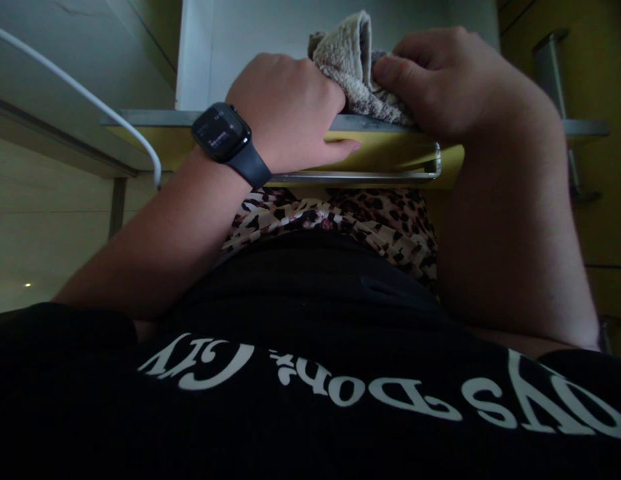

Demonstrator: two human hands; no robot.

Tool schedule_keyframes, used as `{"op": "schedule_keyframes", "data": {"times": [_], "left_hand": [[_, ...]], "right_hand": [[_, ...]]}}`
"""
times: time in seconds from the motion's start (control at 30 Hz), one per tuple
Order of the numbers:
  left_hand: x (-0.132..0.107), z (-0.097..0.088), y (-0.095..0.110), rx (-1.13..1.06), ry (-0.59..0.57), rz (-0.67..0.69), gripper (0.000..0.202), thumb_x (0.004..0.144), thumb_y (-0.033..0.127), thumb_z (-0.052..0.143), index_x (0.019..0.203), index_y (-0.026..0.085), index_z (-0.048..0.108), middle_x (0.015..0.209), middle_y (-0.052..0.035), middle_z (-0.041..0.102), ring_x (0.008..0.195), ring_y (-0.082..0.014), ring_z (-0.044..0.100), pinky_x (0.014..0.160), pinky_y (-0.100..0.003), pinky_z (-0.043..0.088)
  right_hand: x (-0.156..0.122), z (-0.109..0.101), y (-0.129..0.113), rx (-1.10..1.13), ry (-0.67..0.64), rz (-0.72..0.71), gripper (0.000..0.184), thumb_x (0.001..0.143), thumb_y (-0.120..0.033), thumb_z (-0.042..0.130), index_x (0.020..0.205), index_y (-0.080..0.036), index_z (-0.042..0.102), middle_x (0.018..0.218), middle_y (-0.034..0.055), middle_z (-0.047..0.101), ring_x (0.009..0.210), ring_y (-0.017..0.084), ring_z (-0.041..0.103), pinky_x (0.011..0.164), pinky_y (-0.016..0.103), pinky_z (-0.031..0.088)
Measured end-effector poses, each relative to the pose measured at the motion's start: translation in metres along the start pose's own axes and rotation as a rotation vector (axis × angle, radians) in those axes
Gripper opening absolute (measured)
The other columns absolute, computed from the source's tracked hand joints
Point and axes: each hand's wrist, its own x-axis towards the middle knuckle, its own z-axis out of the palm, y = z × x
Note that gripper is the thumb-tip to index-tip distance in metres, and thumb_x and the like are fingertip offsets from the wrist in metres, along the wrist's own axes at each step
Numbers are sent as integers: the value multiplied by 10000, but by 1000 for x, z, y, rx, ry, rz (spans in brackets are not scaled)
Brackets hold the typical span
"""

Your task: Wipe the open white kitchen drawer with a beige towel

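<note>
A beige, nubbly cloth (351,63) is bunched on the grey edge of a counter (150,119), right in front of me. My left hand (290,110), with a dark smartwatch (223,132) on its wrist, is closed on the cloth's left side, its thumb hooked under the counter's edge. My right hand (450,80) pinches the cloth's right side between thumb and fingers. Below the edge runs a metal handle (360,177) on a yellow drawer front (390,157).
A white cable (85,93) curves down over the counter at the left. Yellow cabinet fronts with metal handles (550,73) stand at the right. My black shirt with white lettering (310,380) and a leopard-print garment (340,220) fill the lower view.
</note>
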Motion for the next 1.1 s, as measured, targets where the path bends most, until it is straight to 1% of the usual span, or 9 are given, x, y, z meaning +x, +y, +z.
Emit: {"op": "schedule_keyframes", "data": {"times": [0.2, 0.37, 0.43, 0.57, 0.7, 0.8, 0.9, 1.03, 1.1], "left_hand": [[0, 0, -1, 1, 3, -7, 774, 966, 722, 475, 1183, 44, 778, 1087, -235, 755, 1169, -517, 709, 939, -681, 568], [0, -1, 1, -8, -4, 1, 756, 969, 698, 493, 1177, 31, 779, 1081, -258, 751, 1160, -554, 698, 906, -732, 561], [1, -2, 1, -10, -3, 2, 755, 971, 700, 486, 1187, 38, 778, 1083, -254, 752, 1159, -554, 699, 903, -737, 561], [1, -1, 0, -4, -3, -6, 754, 970, 711, 479, 1190, 56, 781, 1090, -237, 755, 1166, -538, 704, 919, -722, 562], [1, 0, 0, 9, -3, -10, 764, 967, 727, 471, 1184, 64, 783, 1089, -218, 757, 1174, -502, 714, 946, -662, 574], [0, 0, 0, 12, -7, -9, 767, 969, 728, 465, 1198, 67, 779, 1100, -219, 757, 1182, -488, 715, 950, -639, 574], [1, 0, 0, 9, -12, -9, 772, 969, 730, 461, 1202, 66, 778, 1105, -221, 756, 1187, -484, 713, 954, -634, 569], [1, -1, 1, 6, -13, -10, 754, 973, 704, 469, 1185, 50, 779, 1091, -241, 752, 1163, -513, 711, 922, -656, 566], [1, -2, 1, 4, -14, -12, 755, 972, 705, 467, 1189, 52, 778, 1090, -239, 753, 1157, -520, 711, 915, -662, 566]], "right_hand": [[1, 2, 2, -13, 18, -10, 438, 1016, -556, 440, 825, -173, 535, 729, -1, 406, 665, 103, 318, 705, 304, 216], [1, 2, 2, -6, 15, -28, 428, 1012, -545, 453, 809, -173, 517, 727, -3, 387, 666, 102, 309, 701, 308, 208], [0, 2, 2, -9, 17, -24, 434, 1014, -551, 449, 812, -173, 520, 728, -2, 395, 667, 102, 315, 702, 307, 209], [0, 1, 2, -9, 9, -9, 450, 1014, -574, 443, 833, -174, 536, 733, -2, 416, 666, 102, 336, 705, 303, 218], [0, 1, 1, -3, 0, 8, 438, 1009, -568, 455, 836, -176, 547, 733, 1, 430, 667, 106, 345, 706, 305, 229], [0, 1, 1, -5, 2, 9, 423, 1009, -553, 458, 847, -176, 562, 735, 3, 429, 672, 109, 343, 713, 306, 238], [1, 1, 1, -9, 1, 13, 428, 1009, -561, 459, 866, -176, 579, 740, 5, 439, 675, 110, 351, 719, 306, 244], [1, 1, 0, -9, -2, 17, 441, 1010, -570, 457, 889, -174, 609, 753, 12, 456, 684, 117, 350, 736, 305, 266], [1, 1, 1, -8, -6, 14, 432, 1007, -565, 458, 874, -178, 597, 742, 11, 443, 680, 121, 339, 736, 308, 268]]}}
